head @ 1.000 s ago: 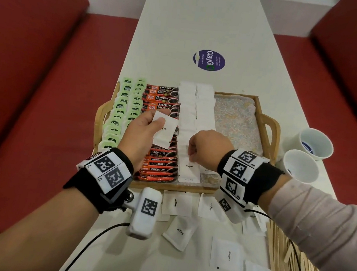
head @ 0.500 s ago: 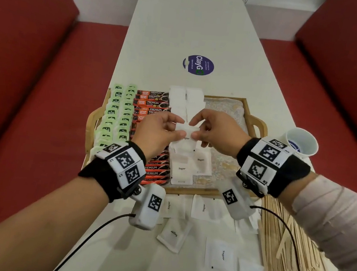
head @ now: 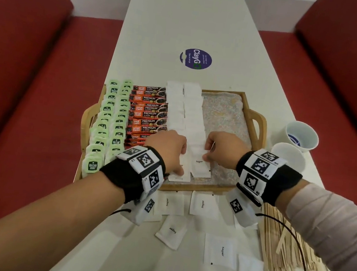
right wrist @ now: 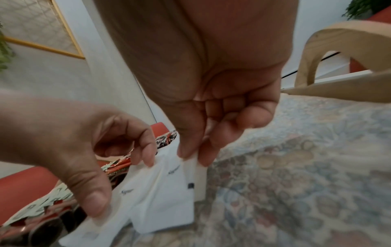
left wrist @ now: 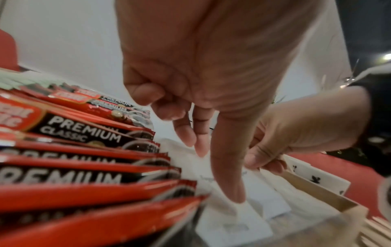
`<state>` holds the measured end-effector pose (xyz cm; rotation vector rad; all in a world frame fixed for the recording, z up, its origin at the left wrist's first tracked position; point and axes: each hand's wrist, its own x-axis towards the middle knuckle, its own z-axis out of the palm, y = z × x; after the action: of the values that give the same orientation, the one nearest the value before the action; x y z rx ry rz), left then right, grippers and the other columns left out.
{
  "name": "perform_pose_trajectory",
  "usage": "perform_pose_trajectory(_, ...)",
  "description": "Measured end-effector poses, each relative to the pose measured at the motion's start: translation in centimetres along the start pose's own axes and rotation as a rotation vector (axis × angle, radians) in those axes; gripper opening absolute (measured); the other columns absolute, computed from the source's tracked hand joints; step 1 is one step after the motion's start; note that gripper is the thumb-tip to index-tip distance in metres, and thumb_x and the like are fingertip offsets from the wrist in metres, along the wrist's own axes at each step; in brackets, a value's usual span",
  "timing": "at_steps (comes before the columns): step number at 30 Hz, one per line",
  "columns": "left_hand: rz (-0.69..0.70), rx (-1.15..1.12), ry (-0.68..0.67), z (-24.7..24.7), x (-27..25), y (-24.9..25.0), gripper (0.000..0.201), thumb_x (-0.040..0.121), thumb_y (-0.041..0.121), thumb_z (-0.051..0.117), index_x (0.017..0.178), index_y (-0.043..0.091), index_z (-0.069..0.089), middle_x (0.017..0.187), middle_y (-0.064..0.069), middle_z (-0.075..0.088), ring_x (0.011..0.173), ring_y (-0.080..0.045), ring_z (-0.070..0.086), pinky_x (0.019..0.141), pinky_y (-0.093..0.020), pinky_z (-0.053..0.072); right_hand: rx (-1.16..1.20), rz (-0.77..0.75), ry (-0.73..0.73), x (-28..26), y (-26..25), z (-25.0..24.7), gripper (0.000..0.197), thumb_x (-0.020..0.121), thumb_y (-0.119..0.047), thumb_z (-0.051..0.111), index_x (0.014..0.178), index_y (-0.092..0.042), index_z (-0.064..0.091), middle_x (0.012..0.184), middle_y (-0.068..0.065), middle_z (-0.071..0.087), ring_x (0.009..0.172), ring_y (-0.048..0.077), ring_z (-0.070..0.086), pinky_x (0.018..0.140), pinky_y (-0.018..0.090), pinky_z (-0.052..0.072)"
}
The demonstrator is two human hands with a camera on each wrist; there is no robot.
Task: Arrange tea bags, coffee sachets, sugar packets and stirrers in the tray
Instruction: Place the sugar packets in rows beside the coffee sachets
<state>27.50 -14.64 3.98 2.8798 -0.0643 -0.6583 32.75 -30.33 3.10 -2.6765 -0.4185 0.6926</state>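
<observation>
— Position of hands?
— Both over the tray [head: 252, 113]. Right hand [head: 223, 151] pinches a sugar packet [head: 201, 164] at the near end of the white rows. Left hand [head: 166, 149], thumb extended, presses the adjacent packet [head: 178, 176] flat.
— Remaining stock?
— Loose packets [head: 204, 203] and stirrers [head: 283, 245] on the desk [head: 186, 23].

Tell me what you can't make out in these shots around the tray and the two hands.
- Near coffee sachets: head view, hidden under the left hand.
- Red coffee sachets: left wrist view, cut off by the left edge, nearest ones blurred.
- Small white sugar packet pinched by the right hand: right wrist view, print blurred.
- Pale wooden stirrers: head view, partly hidden by the right sleeve.
</observation>
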Motion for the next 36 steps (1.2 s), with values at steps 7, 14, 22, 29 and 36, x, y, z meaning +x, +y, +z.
perform_pose_trajectory(7,-0.026,0.095,-0.020,-0.2,0.1,0.4,0.047,0.072,0.039,0.078,0.109,0.020,0.055,0.112,-0.002,0.052,0.099,-0.024,0.055,0.082,-0.039,0.050,-0.074,-0.002,-0.008,-0.1,-0.7,-0.2,0.017,0.081,-0.022,0.071,0.086,-0.018,0.055,0.091,-0.002,0.059,0.085,0.017,0.054,0.070,0.026,0.040)
perform_pose_trajectory(14,0.129,-0.070,0.089,0.2,-0.5,0.9,0.015,0.078,0.030,0.069,0.090,0.028,0.060,0.097,0.005,0.052,0.096,-0.019,0.054,0.080,-0.035,0.048,-0.107,-0.035,0.054,-0.8,-0.8,0.1,0.025,0.078,-0.025,0.072,0.088,-0.019,0.050,0.087,-0.002,0.056,0.080,0.018,0.052,0.061,0.026,0.038)
perform_pose_trajectory(22,0.210,0.106,-0.049,1.3,-0.6,1.6,0.031,0.090,0.017,0.053,0.102,0.039,0.071,0.117,0.006,0.055,0.109,-0.019,0.051,0.086,-0.036,0.047,-0.152,-0.060,0.012,-0.9,-1.1,0.3,0.018,0.079,-0.017,0.071,0.086,-0.014,0.055,0.092,0.004,0.062,0.080,0.019,0.054,0.054,0.020,0.035)
perform_pose_trajectory(29,0.234,0.209,-0.010,1.2,-1.1,1.8,0.028,0.094,0.026,0.049,0.110,0.041,0.067,0.121,0.006,0.051,0.111,-0.022,0.044,0.089,-0.035,0.041,-0.163,-0.056,0.005,-0.9,-1.1,0.3,0.017,0.079,-0.017,0.072,0.084,-0.013,0.056,0.090,0.005,0.063,0.078,0.018,0.053,0.053,0.019,0.034)
perform_pose_trajectory(36,0.217,0.245,-0.027,1.3,-1.3,1.9,0.026,0.096,0.031,0.047,0.110,0.041,0.067,0.122,0.006,0.051,0.111,-0.022,0.043,0.093,-0.038,0.041,-0.197,-0.038,0.007,-1.0,-1.5,0.3,0.019,0.079,-0.016,0.073,0.084,-0.015,0.055,0.090,0.004,0.061,0.079,0.019,0.054,0.058,0.023,0.038)
